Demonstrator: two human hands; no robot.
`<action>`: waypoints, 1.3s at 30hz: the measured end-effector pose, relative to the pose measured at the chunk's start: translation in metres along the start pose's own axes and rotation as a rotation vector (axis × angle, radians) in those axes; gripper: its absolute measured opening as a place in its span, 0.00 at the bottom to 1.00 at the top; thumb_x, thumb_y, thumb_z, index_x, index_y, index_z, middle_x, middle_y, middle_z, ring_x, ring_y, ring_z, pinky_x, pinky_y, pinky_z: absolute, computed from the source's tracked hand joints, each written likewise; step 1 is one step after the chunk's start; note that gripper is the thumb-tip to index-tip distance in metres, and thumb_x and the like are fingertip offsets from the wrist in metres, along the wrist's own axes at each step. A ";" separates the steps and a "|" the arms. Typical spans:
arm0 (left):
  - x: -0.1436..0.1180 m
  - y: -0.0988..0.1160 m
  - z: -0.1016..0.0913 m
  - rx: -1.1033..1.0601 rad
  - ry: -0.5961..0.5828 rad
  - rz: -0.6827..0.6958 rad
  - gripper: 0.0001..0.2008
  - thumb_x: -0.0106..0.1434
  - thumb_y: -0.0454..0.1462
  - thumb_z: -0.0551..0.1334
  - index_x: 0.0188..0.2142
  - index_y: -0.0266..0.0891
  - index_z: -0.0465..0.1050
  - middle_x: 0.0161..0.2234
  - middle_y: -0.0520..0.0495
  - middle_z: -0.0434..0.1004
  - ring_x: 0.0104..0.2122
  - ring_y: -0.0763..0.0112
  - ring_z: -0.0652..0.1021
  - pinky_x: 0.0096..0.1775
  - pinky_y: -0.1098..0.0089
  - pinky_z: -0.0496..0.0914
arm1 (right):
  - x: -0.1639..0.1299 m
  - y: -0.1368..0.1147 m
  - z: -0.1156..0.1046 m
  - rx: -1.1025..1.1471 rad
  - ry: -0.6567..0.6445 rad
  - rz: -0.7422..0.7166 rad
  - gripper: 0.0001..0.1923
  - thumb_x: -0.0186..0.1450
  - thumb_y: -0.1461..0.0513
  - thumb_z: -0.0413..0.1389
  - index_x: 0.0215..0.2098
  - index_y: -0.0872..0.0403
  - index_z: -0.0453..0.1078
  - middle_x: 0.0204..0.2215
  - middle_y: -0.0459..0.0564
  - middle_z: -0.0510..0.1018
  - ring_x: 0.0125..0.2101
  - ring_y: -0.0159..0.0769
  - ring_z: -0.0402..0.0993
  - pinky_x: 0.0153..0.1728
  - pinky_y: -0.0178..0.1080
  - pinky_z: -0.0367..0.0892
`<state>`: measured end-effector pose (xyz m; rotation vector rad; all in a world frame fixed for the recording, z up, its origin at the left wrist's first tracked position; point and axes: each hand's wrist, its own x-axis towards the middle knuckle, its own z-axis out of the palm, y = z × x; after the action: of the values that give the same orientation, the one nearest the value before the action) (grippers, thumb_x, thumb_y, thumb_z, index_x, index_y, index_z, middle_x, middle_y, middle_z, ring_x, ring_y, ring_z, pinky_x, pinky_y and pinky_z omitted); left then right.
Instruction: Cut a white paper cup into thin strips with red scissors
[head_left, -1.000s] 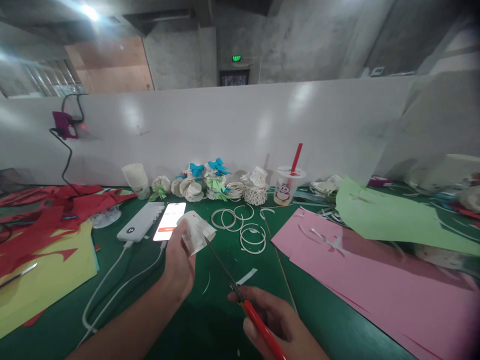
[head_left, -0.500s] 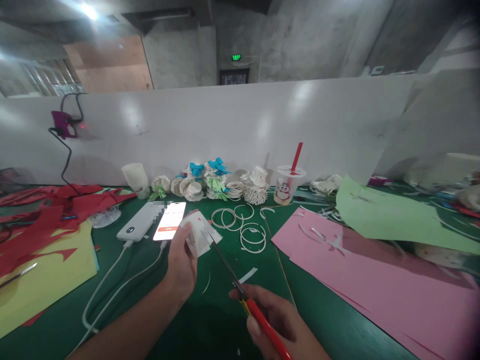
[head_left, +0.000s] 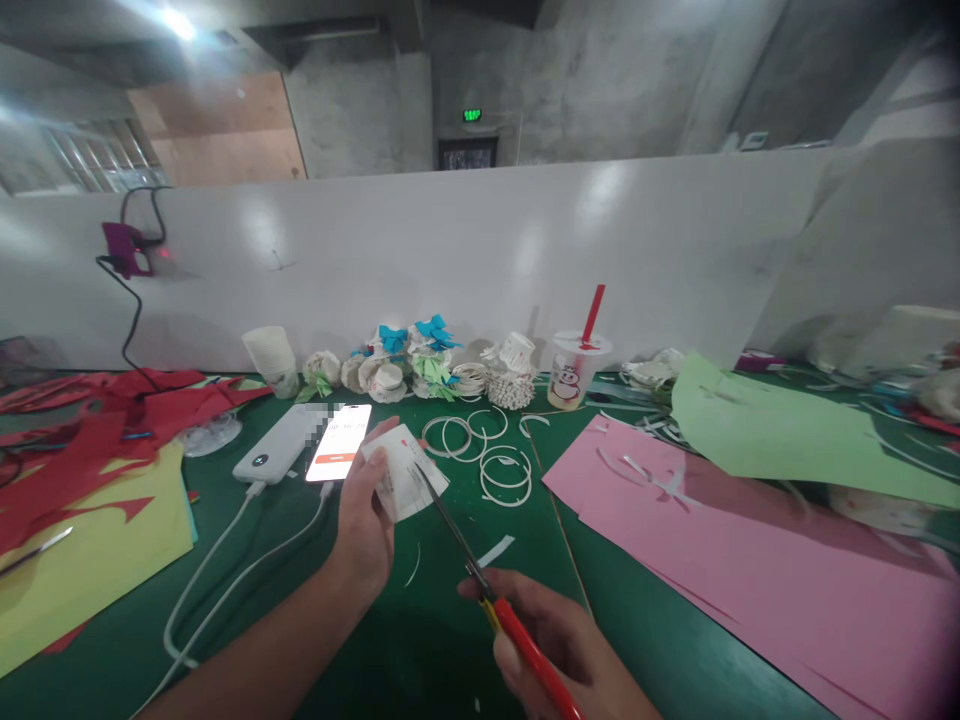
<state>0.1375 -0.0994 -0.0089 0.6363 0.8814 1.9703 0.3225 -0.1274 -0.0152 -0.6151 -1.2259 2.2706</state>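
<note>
My left hand grips a white piece of paper cup with small red marks, the thumb lying on its near face. In my right hand is a pair of scissors with red and yellow handles. Its blades point up and left, and their tips meet the right part of the paper. Just beyond the paper lie several thin white paper rings. A small white paper strip rests beside the blades on the green table.
A phone and a white power bank with cables lie at left. White paper cups, paper flowers and a drink cup line the partition. Pink sheets cover the right, red scraps and yellow paper the left.
The white paper has turned in my left hand, so its face shows more broadly. The scissors and my right hand stay almost where they were.
</note>
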 end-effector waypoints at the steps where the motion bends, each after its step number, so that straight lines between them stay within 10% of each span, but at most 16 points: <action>1: 0.002 0.000 0.000 -0.006 0.028 0.020 0.20 0.58 0.42 0.59 0.50 0.39 0.67 0.35 0.45 0.78 0.35 0.63 0.78 0.38 0.65 0.70 | 0.000 0.000 0.000 0.003 -0.003 0.002 0.18 0.57 0.55 0.62 0.41 0.54 0.66 0.15 0.34 0.59 0.13 0.17 0.46 0.13 0.24 0.42; 12: 0.006 0.004 0.005 -0.014 0.155 0.054 0.12 0.57 0.42 0.62 0.40 0.39 0.74 0.36 0.48 0.78 0.39 0.66 0.77 0.44 0.68 0.69 | 0.001 0.004 0.001 0.000 0.016 0.010 0.21 0.54 0.54 0.63 0.42 0.56 0.66 0.13 0.33 0.59 0.12 0.18 0.48 0.14 0.25 0.47; 26: 0.003 0.002 0.007 0.005 0.157 0.020 0.13 0.57 0.41 0.62 0.41 0.39 0.72 0.36 0.47 0.77 0.38 0.66 0.77 0.42 0.67 0.71 | -0.002 -0.004 0.009 -0.234 0.371 0.012 0.31 0.46 0.51 0.66 0.46 0.54 0.71 0.29 0.45 0.70 0.25 0.28 0.62 0.26 0.31 0.62; 39: -0.003 0.001 0.009 0.027 0.150 0.027 0.11 0.57 0.40 0.63 0.39 0.38 0.73 0.34 0.48 0.79 0.35 0.68 0.79 0.42 0.68 0.71 | -0.001 -0.007 0.009 -0.289 0.367 -0.009 0.29 0.51 0.49 0.63 0.47 0.54 0.73 0.27 0.46 0.70 0.29 0.32 0.66 0.31 0.33 0.65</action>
<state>0.1449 -0.0993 -0.0027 0.5238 0.9966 2.0535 0.3192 -0.1301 -0.0052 -1.0745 -1.3675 1.8738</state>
